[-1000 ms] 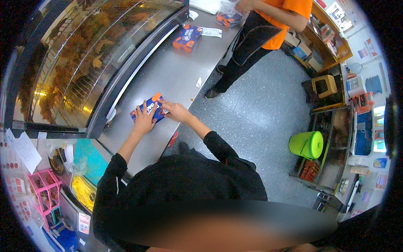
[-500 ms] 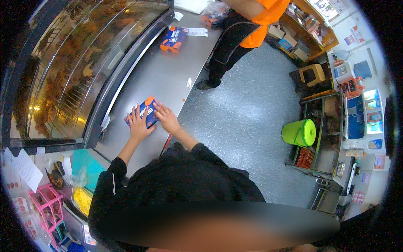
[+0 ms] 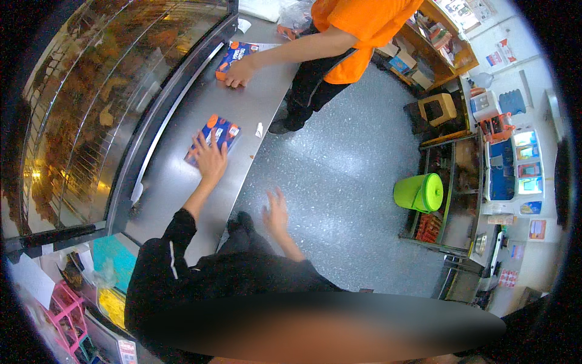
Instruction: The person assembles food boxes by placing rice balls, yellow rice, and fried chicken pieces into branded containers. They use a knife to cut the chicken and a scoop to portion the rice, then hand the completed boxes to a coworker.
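A blue and orange cardboard box [image 3: 223, 130] lies on the steel counter [image 3: 188, 103]. My left hand [image 3: 210, 159] rests on the near part of that box with its fingers spread. My right hand [image 3: 276, 212] hangs in the air past the counter's edge, over the floor, fingers apart and holding nothing. Farther along the counter is a second blue and orange box [image 3: 233, 57]. A co-worker's hand [image 3: 240, 71] reaches onto its near side and hides part of it.
The co-worker in an orange shirt [image 3: 370, 24] stands at the counter's far end. A glass-fronted cabinet with wire racks [image 3: 97, 91] borders the counter on the left. A lime-green lidded bucket [image 3: 418, 193] stands right, beside shelving [image 3: 458, 200]. Yellow food [image 3: 114, 306] sits lower left.
My right hand has left the near box and swung right, off the counter. The near box has moved away from me under my left hand. The co-worker's arm has reached to the far box.
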Tool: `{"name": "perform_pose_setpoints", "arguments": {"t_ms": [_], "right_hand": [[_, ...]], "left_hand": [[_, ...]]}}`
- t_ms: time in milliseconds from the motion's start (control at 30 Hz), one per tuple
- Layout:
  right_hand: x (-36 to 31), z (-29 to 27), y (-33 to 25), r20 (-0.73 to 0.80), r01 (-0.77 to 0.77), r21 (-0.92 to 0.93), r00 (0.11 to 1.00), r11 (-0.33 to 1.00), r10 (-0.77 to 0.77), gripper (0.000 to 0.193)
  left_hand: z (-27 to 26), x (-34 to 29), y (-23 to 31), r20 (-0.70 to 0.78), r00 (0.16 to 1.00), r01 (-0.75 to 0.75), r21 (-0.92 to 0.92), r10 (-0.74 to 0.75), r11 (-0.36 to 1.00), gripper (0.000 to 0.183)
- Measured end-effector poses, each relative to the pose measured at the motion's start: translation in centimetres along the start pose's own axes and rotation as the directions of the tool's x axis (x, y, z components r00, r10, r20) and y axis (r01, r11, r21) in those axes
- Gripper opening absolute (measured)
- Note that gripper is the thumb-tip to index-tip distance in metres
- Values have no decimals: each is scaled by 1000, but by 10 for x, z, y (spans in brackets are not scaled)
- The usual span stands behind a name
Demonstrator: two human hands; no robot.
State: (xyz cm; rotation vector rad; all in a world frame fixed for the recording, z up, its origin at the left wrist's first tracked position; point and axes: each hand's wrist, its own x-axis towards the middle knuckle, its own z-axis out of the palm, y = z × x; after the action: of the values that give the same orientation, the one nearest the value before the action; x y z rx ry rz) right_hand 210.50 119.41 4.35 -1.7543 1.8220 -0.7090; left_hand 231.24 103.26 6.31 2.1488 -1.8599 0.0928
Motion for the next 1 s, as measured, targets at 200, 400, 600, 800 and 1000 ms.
{"name": "perform_pose_setpoints", "arguments": {"t_ms": [200,400,600,800,1000], "right_hand": [[-87,-45,63,-54,-210,-158,978,965,204,54],[-129,-54,178,2,-430,-121,901,895,434,43],[-183,-74,366,361,-717,-33,641,697,677,39],[-243,-172,440,281,-898,362,360,249,890,39],[-181,-223,485,321,-593,805,443,4,837,42]], "left_hand": [[33,70,52,-140,983,116,-48,-121,992,59],[38,93,72,-383,882,135,-356,-276,925,48],[17,73,79,-547,752,20,-538,-367,843,44],[24,-15,141,-615,656,117,-490,-437,864,39],[50,-124,238,597,802,454,-634,22,626,42]]}}
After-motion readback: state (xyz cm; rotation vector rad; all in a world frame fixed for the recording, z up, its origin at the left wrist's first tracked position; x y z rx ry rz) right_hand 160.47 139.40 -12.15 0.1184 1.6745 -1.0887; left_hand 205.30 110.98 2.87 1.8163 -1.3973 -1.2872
